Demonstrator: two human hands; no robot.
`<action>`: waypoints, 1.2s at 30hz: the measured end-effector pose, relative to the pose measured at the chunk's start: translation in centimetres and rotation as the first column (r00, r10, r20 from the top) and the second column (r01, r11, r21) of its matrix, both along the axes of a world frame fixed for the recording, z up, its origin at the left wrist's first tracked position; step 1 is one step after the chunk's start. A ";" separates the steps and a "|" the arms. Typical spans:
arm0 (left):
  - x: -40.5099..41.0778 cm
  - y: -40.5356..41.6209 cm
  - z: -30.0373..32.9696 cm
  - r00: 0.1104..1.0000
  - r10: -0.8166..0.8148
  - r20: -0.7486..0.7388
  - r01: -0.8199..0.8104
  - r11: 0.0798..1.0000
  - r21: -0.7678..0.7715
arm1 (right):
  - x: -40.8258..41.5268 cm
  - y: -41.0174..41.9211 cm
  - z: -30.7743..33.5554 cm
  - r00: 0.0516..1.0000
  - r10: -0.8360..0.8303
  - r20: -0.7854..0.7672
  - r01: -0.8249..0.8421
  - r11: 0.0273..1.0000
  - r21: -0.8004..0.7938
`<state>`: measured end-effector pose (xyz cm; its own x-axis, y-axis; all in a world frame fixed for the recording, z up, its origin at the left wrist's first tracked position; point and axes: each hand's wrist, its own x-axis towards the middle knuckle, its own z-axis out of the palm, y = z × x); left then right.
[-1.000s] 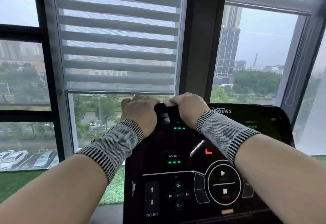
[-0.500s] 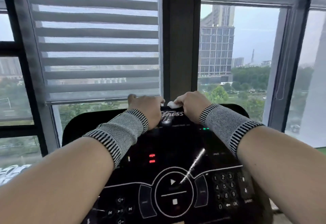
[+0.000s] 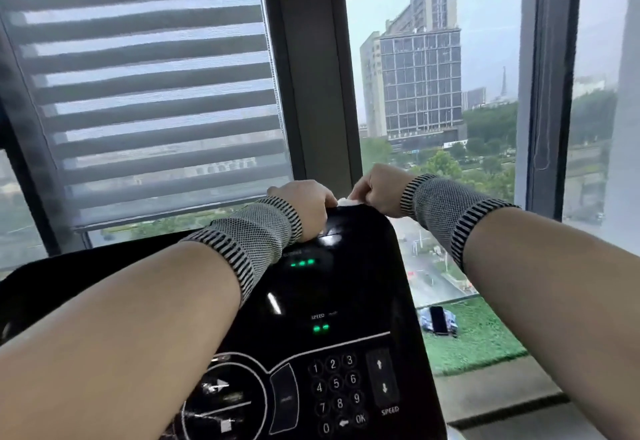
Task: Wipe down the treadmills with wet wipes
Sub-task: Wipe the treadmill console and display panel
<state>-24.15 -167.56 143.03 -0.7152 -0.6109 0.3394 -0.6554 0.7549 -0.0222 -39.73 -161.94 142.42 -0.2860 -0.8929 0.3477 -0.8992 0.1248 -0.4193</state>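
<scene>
The treadmill's glossy black console [image 3: 346, 294] fills the lower middle, with green lights, a number keypad and speed arrows. A small white wet wipe [image 3: 348, 201] lies on the console's top right corner. My right hand [image 3: 379, 188] pinches the wipe from the right, fingers curled over the rim. My left hand [image 3: 304, 205] sits just left of it, fingers curled over the console's top edge and touching the wipe's left end. Both wrists wear grey knitted sleeves with striped cuffs.
A tall window with a dark pillar [image 3: 308, 69] and a slatted blind [image 3: 149, 86] stands right behind the console. Right of the console, green turf [image 3: 478, 339] on the sill holds a dark phone [image 3: 438, 320] lying on a packet.
Both hands and the wipe have slid rightward along the console's top edge, from its left part to its right corner. The view has swung right with them.
</scene>
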 end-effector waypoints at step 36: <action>34.9 -11.5 -3.6 0.797 0.308 -0.519 -0.255 0.951 0.173 | 34.2 -12.6 -1.0 0.943 0.130 -0.306 -0.204 0.954 -0.222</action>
